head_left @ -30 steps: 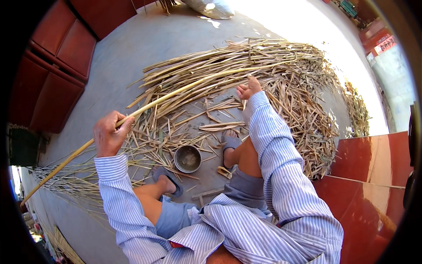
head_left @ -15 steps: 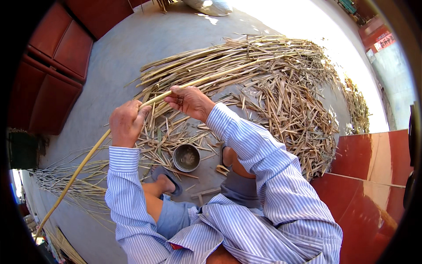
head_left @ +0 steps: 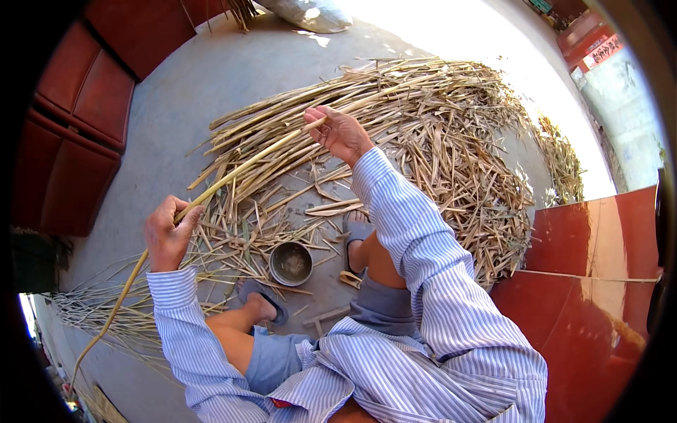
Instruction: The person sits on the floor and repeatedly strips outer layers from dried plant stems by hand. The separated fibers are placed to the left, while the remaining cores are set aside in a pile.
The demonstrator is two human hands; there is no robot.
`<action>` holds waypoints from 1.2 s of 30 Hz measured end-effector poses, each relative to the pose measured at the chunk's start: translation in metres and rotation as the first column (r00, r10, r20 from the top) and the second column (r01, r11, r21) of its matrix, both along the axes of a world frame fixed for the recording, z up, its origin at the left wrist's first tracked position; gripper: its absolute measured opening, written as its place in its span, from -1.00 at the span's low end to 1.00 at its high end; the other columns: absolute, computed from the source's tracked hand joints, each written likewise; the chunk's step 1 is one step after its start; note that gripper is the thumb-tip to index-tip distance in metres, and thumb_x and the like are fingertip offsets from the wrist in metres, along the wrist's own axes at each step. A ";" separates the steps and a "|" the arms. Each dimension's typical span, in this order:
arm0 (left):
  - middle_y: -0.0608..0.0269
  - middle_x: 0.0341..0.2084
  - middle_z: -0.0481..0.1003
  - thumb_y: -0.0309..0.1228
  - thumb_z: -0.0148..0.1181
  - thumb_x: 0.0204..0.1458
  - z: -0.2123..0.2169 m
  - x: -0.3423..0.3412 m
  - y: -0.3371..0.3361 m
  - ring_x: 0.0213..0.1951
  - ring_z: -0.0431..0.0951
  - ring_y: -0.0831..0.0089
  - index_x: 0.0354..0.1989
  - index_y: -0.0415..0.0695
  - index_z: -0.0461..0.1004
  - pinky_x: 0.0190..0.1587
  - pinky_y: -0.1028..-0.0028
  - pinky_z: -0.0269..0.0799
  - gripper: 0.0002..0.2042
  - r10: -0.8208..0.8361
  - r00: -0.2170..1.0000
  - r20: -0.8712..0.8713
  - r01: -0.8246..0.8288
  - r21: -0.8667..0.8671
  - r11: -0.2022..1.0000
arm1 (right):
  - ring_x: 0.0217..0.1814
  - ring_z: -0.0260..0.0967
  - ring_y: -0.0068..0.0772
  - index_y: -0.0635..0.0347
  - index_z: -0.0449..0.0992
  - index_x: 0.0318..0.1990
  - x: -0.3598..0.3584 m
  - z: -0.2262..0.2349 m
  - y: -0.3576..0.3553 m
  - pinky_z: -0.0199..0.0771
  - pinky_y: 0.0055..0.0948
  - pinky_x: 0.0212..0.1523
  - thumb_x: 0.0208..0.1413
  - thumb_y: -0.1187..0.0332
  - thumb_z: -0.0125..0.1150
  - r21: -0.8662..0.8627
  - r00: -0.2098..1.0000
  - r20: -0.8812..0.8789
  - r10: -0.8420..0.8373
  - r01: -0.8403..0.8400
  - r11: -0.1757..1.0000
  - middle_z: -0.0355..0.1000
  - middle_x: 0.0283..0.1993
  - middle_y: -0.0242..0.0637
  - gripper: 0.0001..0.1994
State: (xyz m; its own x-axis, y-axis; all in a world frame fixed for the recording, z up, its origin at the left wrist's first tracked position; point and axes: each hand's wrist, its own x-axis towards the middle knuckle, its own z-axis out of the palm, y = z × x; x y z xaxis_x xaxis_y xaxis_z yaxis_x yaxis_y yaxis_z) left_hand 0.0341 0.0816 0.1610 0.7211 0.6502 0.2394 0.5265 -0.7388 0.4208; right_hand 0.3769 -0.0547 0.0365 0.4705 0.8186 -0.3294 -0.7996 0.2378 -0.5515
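Note:
A long yellow stalk (head_left: 243, 167) runs slantwise across the view, from the lower left up over the heap of stalks. Its thin tail bends down to the left. My left hand (head_left: 168, 231) is closed around it at left, with the thumb along the top. Farther up and to the right, my right hand (head_left: 342, 135) holds the same stalk between thumb and fingers, palm partly turned up. Beneath it lies a bundle of dry stalks (head_left: 264, 116) on the floor. Below and between my hands stands a round metal bowl (head_left: 290, 283).
Broken husks and leaves (head_left: 458, 176) are heaped at right. Thin branches (head_left: 106, 307) lie at lower left. Red padded furniture (head_left: 84, 106) stands at far left, a red panel (head_left: 564, 282) at right, and a pale sack (head_left: 310, 14) at the back. My sandalled feet flank the bowl.
My right hand has slid up and right, away from my left hand. My left hand has moved left and down, so a longer stretch of stalk shows between them.

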 end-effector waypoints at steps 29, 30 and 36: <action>0.17 -0.63 0.51 -0.34 0.38 -0.10 -0.011 0.024 0.002 -0.59 0.48 0.29 -0.56 -0.17 0.53 -0.51 0.36 0.26 -0.81 -0.101 0.991 0.088 0.098 0.036 0.995 | -0.24 0.54 -0.39 0.19 0.41 -0.18 0.037 -0.005 -0.022 0.64 -0.43 -0.23 0.35 0.18 -0.05 0.001 0.940 0.054 -0.337 0.338 0.941 0.53 -0.26 -0.29 -0.74; 0.16 -0.64 0.52 -0.36 0.39 -0.10 -0.011 0.018 0.002 -0.61 0.48 0.31 -0.56 -0.18 0.53 -0.53 0.38 0.27 -0.81 -0.056 0.995 0.088 0.060 -0.050 0.997 | -0.24 0.54 -0.40 0.19 0.41 -0.19 0.043 -0.004 -0.027 0.63 -0.44 -0.23 0.35 0.18 -0.05 0.017 0.932 0.032 -0.362 0.361 0.932 0.53 -0.27 -0.29 -0.75; 0.28 -0.75 0.43 -0.37 0.41 -0.06 -0.015 0.001 0.020 -0.67 0.33 0.61 -0.59 -0.25 0.51 -0.60 0.50 0.19 -0.76 -0.027 0.999 0.045 0.038 -0.273 0.961 | 0.06 0.43 -0.44 0.10 0.39 0.10 0.031 0.017 -0.038 0.49 -0.37 0.03 0.31 0.33 0.04 0.165 0.975 0.220 -0.040 0.003 0.986 0.46 0.08 -0.31 -0.74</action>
